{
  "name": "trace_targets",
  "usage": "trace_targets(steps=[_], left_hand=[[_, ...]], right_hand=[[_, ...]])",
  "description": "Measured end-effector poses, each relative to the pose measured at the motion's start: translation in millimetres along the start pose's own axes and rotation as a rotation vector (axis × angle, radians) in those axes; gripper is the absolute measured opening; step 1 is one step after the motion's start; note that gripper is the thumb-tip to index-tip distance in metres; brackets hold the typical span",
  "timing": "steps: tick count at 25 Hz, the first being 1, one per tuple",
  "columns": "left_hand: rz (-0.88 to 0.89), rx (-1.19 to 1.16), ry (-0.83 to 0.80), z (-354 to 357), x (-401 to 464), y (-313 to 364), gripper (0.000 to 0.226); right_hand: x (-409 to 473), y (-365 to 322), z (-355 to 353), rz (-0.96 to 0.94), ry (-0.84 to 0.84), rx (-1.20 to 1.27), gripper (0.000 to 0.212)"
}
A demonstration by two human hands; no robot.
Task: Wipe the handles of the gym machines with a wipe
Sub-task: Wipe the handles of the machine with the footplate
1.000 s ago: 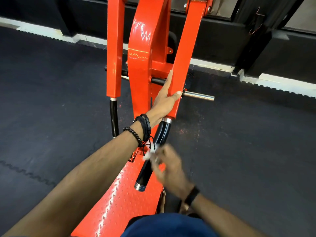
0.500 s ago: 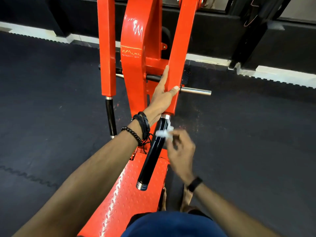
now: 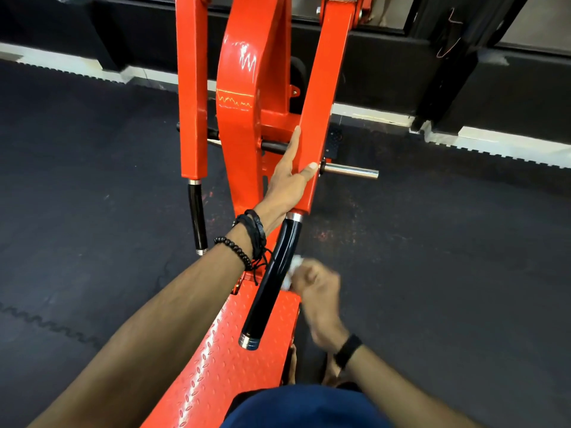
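Observation:
An orange gym machine has two lever arms with glossy black handles. The right handle [image 3: 272,279] slants down toward me from the right orange arm [image 3: 324,97]. My left hand [image 3: 290,177] holds that arm just above the handle, index finger straight along it and thumb across its front. My right hand [image 3: 318,285], blurred by motion, pinches a small white wipe [image 3: 292,273] against the right side of the handle, about at its middle. The left handle [image 3: 197,220] hangs from the left arm, untouched.
An orange checker-plate footboard [image 3: 216,359] lies under the handle. A chrome peg [image 3: 352,172] sticks out to the right of the arm. Dark rubber floor tiles [image 3: 448,257] spread on both sides. A black wall base and frame [image 3: 448,72] stand behind.
My right hand with the wipe went up the handle toward its top collar, then came back down to the middle. My left hand kept its hold on the orange arm.

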State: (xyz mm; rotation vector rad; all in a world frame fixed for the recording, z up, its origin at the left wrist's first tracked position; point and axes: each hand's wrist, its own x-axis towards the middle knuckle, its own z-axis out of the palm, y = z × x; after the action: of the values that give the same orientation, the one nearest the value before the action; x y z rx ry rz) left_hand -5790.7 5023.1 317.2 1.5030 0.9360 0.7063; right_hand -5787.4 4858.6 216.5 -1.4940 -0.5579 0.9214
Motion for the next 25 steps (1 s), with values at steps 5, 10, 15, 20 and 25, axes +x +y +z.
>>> trace_targets(steps=[5,10,15,20,25], left_hand=[[0.016,0.004,-0.001,-3.6,0.1,-0.6,0.076],[0.009,0.029,0.009,0.3,-0.9,-1.5,0.075],[0.015,0.046,0.021,0.4,-0.2,-4.4,0.075],[0.018,0.062,0.025,3.9,0.7,-4.6,0.075],[0.0,0.054,0.013,3.4,1.0,-4.0,0.076]], right_hand=[[-5.2,5.9,3.6,0.268,-0.185,0.15,0.019],[31.6,-21.2,9.0,0.184,-0.091,0.209,0.034],[-14.9,-0.8,5.4,0.369,-0.352,0.177,0.033],[54.6,-38.3,2.0,0.235,-0.143,0.4,0.039],[-16.6,7.3,1.7,0.486,-0.462,0.276,0.046]])
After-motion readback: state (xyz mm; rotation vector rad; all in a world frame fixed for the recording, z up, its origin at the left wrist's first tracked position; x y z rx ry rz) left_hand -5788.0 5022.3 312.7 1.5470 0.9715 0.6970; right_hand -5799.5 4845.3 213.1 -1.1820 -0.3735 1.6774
